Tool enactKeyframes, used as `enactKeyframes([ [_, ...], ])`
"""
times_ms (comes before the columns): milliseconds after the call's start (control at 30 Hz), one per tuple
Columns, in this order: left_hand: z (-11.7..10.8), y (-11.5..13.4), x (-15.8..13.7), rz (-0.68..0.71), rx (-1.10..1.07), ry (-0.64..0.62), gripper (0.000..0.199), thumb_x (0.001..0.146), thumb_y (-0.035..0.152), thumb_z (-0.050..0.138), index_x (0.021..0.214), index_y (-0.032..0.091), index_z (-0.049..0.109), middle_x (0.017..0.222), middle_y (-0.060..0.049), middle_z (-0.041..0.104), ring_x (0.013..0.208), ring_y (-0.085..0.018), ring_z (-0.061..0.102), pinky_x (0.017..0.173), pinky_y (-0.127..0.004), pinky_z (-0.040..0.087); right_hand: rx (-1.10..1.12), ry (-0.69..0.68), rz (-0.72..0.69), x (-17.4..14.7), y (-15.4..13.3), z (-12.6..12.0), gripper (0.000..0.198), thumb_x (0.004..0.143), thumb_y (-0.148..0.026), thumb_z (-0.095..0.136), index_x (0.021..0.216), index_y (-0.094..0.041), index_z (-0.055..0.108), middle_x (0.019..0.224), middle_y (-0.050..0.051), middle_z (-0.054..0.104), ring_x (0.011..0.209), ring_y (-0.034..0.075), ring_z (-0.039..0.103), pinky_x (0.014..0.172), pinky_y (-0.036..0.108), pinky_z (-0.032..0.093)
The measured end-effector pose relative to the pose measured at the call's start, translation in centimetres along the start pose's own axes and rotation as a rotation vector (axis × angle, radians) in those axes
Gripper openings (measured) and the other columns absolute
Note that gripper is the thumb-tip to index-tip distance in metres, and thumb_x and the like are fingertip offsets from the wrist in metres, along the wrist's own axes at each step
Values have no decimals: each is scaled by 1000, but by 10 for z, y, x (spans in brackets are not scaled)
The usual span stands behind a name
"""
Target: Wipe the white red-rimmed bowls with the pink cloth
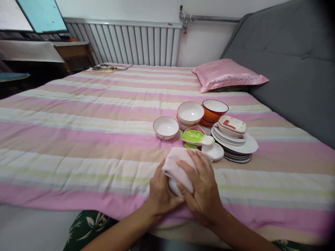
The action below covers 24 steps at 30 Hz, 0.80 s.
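Note:
At the bed's near edge, my left hand (161,190) curls around a white rounded dish (176,187), which looks like a bowl; most of it is covered. A pale pink cloth (180,160) drapes over it. My right hand (200,184) presses the cloth against the dish, its fingers bent over the top. Just beyond are a green leaf-shaped dish (195,136) and a small white dish (213,152). A single white bowl with a red rim (165,128) stands a little farther left.
Stacked white bowls (190,112) and orange bowls (214,113) stand behind the green dish. To the right, plates (251,145) are piled with small rectangular dishes (232,124) on top. A pink pillow (227,74) lies by the grey headboard (285,59); cables (110,67) lie at the far edge.

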<state>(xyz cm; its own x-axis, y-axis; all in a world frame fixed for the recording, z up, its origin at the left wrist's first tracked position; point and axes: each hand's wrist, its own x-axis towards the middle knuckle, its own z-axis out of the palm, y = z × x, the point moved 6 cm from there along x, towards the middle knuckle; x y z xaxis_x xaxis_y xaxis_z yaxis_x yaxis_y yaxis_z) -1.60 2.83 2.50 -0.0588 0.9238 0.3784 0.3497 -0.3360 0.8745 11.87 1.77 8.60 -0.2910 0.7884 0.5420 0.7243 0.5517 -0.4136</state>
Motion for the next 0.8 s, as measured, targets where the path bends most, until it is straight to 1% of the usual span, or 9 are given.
enactKeyframes([
  [100, 9, 12, -4, 280, 216, -55, 79, 54, 41, 77, 124, 17, 49, 126, -19, 56, 118, -39, 51, 97, -49, 44, 152, 4, 171, 4, 20, 0, 39, 90, -37, 44, 127, -24, 51, 144, 8, 36, 133, 28, 29, 108, 53, 24],
  [133, 11, 14, -5, 328, 247, -70, 83, 56, 42, 76, 129, 17, 44, 128, -19, 54, 121, -38, 48, 99, -48, 42, 216, -1, 225, 4, 27, 1, 38, 92, -37, 42, 127, -25, 51, 143, 7, 38, 132, 27, 32, 108, 52, 25],
  [200, 13, 15, -5, 373, 268, -98, 88, 58, 43, 75, 134, 17, 39, 131, -19, 52, 125, -38, 45, 102, -49, 40, 346, -11, 317, 6, 39, 3, 38, 94, -37, 38, 128, -28, 50, 140, 5, 42, 130, 25, 36, 108, 49, 27],
  [300, 14, 15, -5, 382, 269, -107, 90, 57, 45, 75, 135, 17, 38, 130, -19, 53, 126, -38, 44, 103, -49, 39, 475, -2, 388, 5, 49, 7, 38, 96, -36, 33, 131, -31, 47, 139, 4, 44, 130, 23, 37, 108, 49, 27],
  [400, 12, 16, -5, 382, 257, -89, 90, 57, 43, 75, 135, 18, 39, 130, -18, 53, 125, -37, 45, 103, -47, 40, 434, 36, 339, 3, 44, 5, 38, 96, -34, 34, 132, -32, 46, 141, 2, 42, 131, 24, 35, 109, 50, 25],
  [533, 9, 17, -3, 356, 267, -54, 89, 56, 39, 76, 134, 18, 37, 130, -19, 52, 122, -37, 47, 99, -47, 43, 214, 44, 193, -4, 22, 2, 40, 94, -29, 36, 133, -29, 46, 147, 4, 31, 136, 28, 25, 109, 56, 21],
  [667, 5, 15, 2, 266, 246, -27, 86, 56, 34, 76, 132, 19, 39, 127, -17, 54, 116, -37, 52, 95, -48, 45, 38, 50, 75, -18, 0, 8, 48, 91, -24, 39, 139, -26, 37, 153, 7, 14, 138, 36, 14, 105, 62, 21],
  [733, 2, 12, 5, 203, 180, -31, 78, 58, 30, 75, 129, 22, 44, 128, -14, 55, 115, -36, 53, 96, -47, 44, -15, 39, 10, -25, -10, 14, 51, 89, -25, 41, 140, -25, 35, 154, 9, 7, 138, 41, 10, 103, 65, 22],
  [800, -1, 9, 6, 128, 80, -21, 71, 60, 26, 74, 126, 24, 49, 129, -11, 55, 115, -35, 53, 98, -47, 43, -53, 41, -22, -31, -16, 20, 53, 88, -26, 43, 140, -25, 35, 155, 11, 4, 137, 44, 8, 100, 67, 23],
])
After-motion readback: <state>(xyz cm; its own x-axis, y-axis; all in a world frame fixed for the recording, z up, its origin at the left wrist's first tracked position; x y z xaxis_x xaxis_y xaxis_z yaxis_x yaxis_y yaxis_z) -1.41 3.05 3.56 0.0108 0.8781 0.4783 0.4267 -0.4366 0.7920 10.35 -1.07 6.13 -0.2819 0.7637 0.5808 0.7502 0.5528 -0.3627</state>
